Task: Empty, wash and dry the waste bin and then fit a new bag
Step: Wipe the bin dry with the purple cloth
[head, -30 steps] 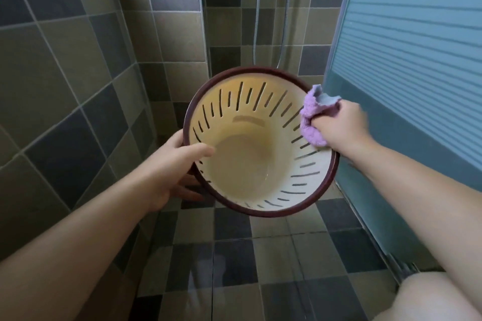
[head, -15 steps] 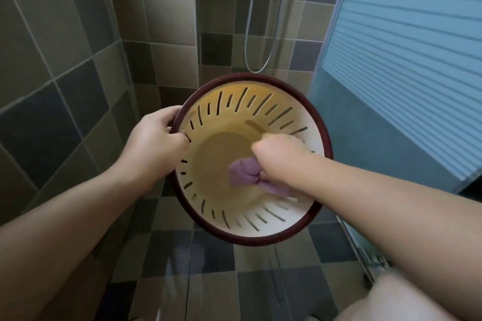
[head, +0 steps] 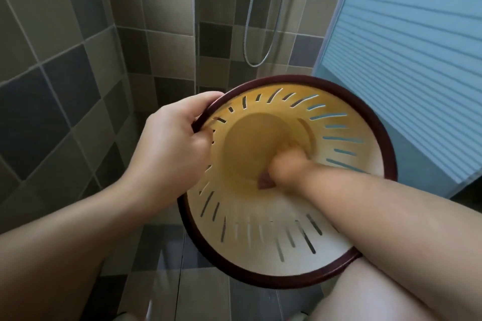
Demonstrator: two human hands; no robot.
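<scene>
The left hand gripped the dark red rim of the bin at about ten o'clock on its mouth, fingers curled over the edge. The bin was held in the air above the tiled floor, tipped so that its mouth faced the person; I think this was so that the other arm could go straight in and the eyes could follow the wiping. The lower rim, near five o'clock, seemed to touch the person's knee, maybe for support.

The right hand was deep inside, at the edge of the round bottom, a little toward four o'clock from the middle. It was curled around a small cloth, of which only a purple corner showed under the hand. The hand was blurred, so the exact grip I cannot tell more closely.

The bin was cream-yellow inside, with many narrow slits around its wall, and it had no bag and no rubbish in it. The shower hose hung at twelve o'clock
</scene>
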